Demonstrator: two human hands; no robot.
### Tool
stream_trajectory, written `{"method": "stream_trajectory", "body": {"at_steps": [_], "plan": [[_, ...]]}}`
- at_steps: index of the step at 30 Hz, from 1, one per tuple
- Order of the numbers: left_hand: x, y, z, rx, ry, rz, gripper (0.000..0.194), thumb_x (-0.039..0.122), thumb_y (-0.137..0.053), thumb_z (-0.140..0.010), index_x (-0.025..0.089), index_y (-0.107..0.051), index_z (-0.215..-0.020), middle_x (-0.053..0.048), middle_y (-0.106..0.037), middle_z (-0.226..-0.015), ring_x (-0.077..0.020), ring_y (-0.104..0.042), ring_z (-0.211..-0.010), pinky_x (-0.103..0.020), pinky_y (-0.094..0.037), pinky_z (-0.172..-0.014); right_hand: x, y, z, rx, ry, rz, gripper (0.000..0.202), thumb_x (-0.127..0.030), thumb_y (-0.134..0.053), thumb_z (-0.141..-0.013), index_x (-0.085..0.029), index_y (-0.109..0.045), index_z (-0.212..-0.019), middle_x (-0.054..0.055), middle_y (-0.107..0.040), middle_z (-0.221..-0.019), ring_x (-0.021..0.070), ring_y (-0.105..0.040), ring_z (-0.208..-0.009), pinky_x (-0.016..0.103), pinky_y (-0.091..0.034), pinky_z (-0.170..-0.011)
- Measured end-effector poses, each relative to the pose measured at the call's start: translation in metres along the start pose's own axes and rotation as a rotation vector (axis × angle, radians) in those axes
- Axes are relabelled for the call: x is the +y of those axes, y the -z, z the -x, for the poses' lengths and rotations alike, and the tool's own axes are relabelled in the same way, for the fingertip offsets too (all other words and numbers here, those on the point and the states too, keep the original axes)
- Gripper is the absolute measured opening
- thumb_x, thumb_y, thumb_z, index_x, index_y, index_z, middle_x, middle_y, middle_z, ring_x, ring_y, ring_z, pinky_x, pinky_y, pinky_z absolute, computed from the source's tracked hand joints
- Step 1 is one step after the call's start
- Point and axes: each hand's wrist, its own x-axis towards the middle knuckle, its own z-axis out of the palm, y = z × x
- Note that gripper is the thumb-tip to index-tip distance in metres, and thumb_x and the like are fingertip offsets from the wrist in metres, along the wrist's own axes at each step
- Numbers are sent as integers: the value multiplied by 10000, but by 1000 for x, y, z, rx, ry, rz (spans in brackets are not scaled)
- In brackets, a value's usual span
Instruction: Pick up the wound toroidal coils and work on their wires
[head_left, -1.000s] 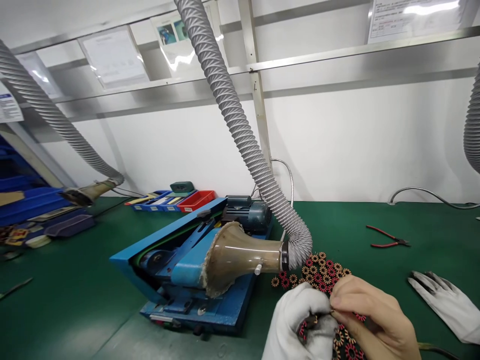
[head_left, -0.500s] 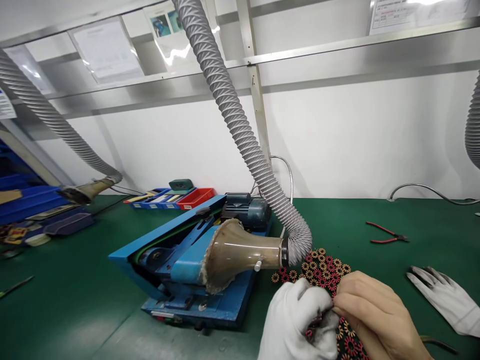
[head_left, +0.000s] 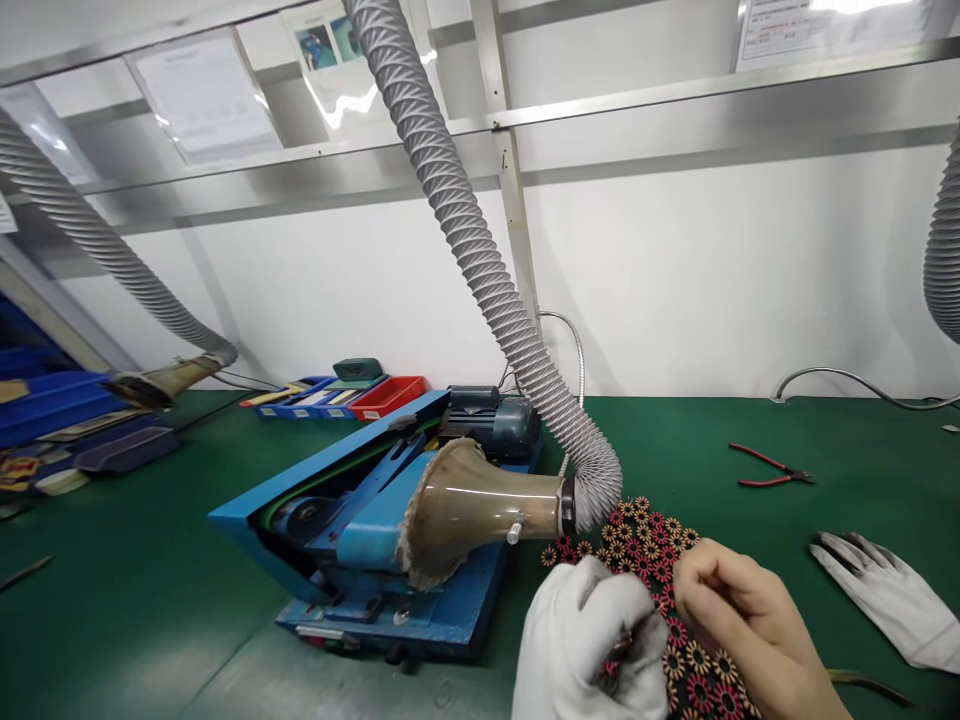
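Within the curled, white-fabric-gloved left hand (head_left: 581, 635), a small red-and-dark piece (head_left: 612, 667) was gripped, mostly hidden, presumably light, stiff and best held by its edges; the bare right hand's (head_left: 739, 620) grip could not be told.

Green benchtop (head_left: 675, 440) carries 1 blue machine (head_left: 375, 538), red and tan rings (head_left: 646, 538), red-handled pliers (head_left: 796, 476), 1 white glove (head_left: 892, 600).
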Motion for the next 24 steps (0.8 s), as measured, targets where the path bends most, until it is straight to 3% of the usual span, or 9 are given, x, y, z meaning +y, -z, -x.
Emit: {"method": "stream_trajectory", "body": {"at_steps": [3, 6, 9, 11, 14, 16, 19, 24], "plan": [[-2, -1, -1, 18, 53, 153, 172, 67, -474, -771, 229, -527, -796, 25, -536, -651, -122, -579, -582, -211, -495, -564, 1, 1, 0, -55, 269, 329, 58, -303, -627, -911, -284, -677, -931, -4, -685, -841, 152, -624, -802, 206, -479, -727], [0, -3, -2, 43, 77, 193, 225, 39, -471, -719, 238, -527, -809, 30, -612, -663, -130, -639, -619, -214, -541, -629, 0, 0, -5, -118, 453, 343, 120, -200, -590, -926, -298, -641, -973, -15, -694, -810, 150, -655, -754, 205, -511, -683], [3, -4, -3, 44, 59, 197, 252, 35, -485, -687, 239, -542, -824, 26, -623, -665, -141, -644, -626, -228, -554, -641, 0, -3, -8, -109, 532, 279, 73, -203, -578, -940, -263, -620, -931, 0, -665, -771, 154, -628, -707, 230, -504, -652], [5, -4, -4, 48, 42, 167, 220, 48, -491, -694, 234, -548, -798, 20, -587, -644, -139, -604, -580, -232, -535, -579, 0, -5, -7, -105, 516, 267, 104, -233, -540, -964, -249, -592, -876, -5, -622, -740, 147, -585, -677, 233, -473, -628], [7, -4, -2, 21, 26, 113, 186, 71, -469, -749, 229, -568, -762, 15, -528, -620, -133, -541, -538, -237, -473, -510, 1, -8, -3, -87, 368, 237, 213, -309, -497, -987, -233, -540, -793, -20, -541, -707, 132, -506, -646, 219, -405, -584], [5, -5, 0, -21, 28, 92, 207, 53, -458, -751, 228, -564, -725, 16, -495, -610, -133, -516, -540, -240, -430, -498, 2, -8, -2, -55, 269, 46, 268, -349, -458, -1004, -226, -511, -772, -32, -487, -665, 119, -464, -587, 212, -379, -541], [3, -5, 4, -42, 23, 65, 200, 35, -467, -757, 216, -534, -704, 16, -460, -613, -132, -486, -547, -247, -394, -501, 5, -3, -3, 41, 249, -182, 276, -332, -440, -1013, -222, -524, -774, -38, -497, -619, 108, -477, -532, 204, -396, -521], [2, -5, 2, 61, -2, 19, 163, 59, -496, -793, 208, -554, -763, 11, -482, -619, -134, -491, -545, -241, -404, -498, 1, 6, 1, -3, 180, 274, 183, -329, -589, -935, -223, -659, -803, 1, -640, -694, 133, -589, -630, 198, -457, -586]]}}
